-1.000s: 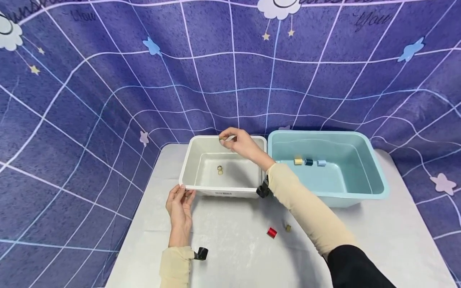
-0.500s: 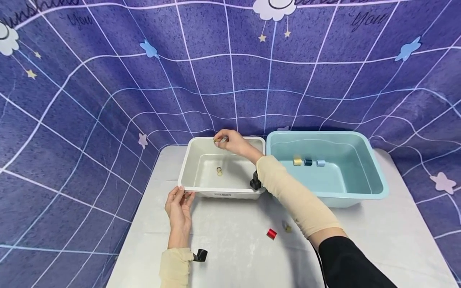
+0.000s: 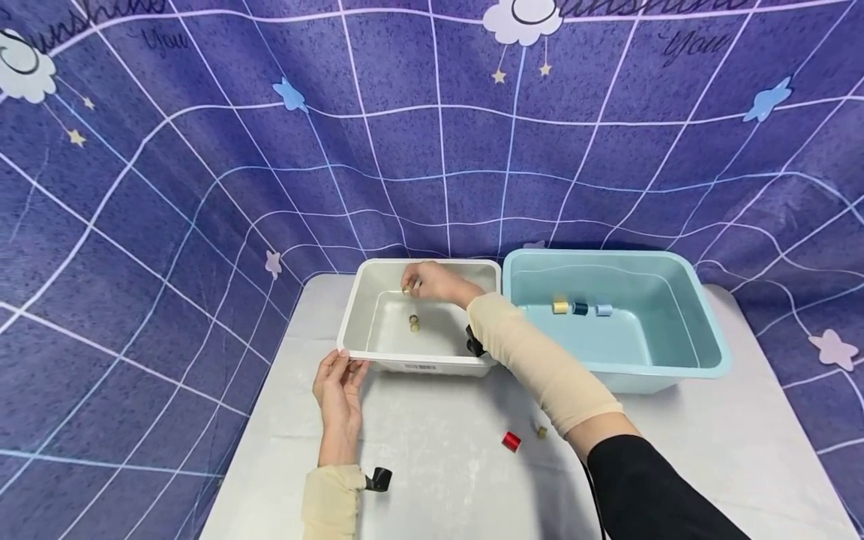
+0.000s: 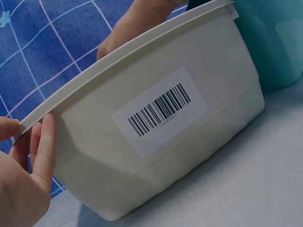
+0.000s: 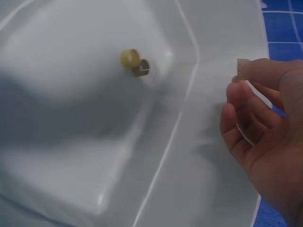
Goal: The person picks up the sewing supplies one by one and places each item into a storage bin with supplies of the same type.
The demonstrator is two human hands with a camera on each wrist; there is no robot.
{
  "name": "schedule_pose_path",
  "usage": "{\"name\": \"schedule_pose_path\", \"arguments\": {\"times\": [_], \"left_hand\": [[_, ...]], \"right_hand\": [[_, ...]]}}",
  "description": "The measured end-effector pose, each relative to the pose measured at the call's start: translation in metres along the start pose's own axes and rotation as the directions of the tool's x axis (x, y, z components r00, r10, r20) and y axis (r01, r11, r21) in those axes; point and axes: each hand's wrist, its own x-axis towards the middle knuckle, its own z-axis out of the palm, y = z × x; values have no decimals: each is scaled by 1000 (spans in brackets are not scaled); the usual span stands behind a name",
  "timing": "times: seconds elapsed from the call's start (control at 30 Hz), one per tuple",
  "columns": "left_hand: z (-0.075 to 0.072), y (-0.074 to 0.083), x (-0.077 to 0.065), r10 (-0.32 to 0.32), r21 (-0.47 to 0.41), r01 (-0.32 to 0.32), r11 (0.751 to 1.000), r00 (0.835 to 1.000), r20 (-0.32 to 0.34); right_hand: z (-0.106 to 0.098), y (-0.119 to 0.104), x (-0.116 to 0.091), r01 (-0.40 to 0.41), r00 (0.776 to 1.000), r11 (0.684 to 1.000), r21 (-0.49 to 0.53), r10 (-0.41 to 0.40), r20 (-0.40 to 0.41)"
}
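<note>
1. A purple-blue curtain (image 3: 445, 150) with a wavy grid hangs behind a table (image 3: 432, 457) under a pale cloth.
2. In the head view, a white tub (image 3: 418, 354) stands just beside a blue tub (image 3: 607, 368). The right hand (image 3: 439, 283) reaches into the white one, over two small gold-coloured rings (image 3: 415, 323) on its floor. Three spools (image 3: 580, 308) lie in the blue tub; a red spool (image 3: 511, 441) and a small brass-coloured piece (image 3: 542, 432) lie on the cloth.
3. From the left wrist, the left hand (image 4: 28, 175) pinches the white tub's rim, thumb above, fingers beneath; a barcode label (image 4: 159, 112) faces out.
4. From the right wrist, thumb and fingertips pinch a small gold-coloured piece (image 5: 242, 67), well apart from the rings.
</note>
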Motion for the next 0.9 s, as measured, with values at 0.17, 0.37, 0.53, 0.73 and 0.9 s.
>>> {"name": "schedule_pose_path", "arguments": {"times": [0.17,0.37,0.53,0.73,0.9], "left_hand": [[2,2,-1,0,-2,0,1000,1000,12],[0,3,-4,2,21,-3,1000,999,32],[-3,1,-5,5,13,-6,1000,999,35],[-2,2,-4,1,-10,0,1000,1000,29],[-1,3,-2,2,-15,-1,1000,999,32]], "right_hand": [[8,8,7,-18,999,989,-149,22,28],[21,17,7,-2,996,957,-289,29,89],[36,25,4,-66,988,931,-360,111,106],[48,32,8,-107,982,909,-403,159,98],[51,32,9,-151,974,888,-434,208,86]]}}
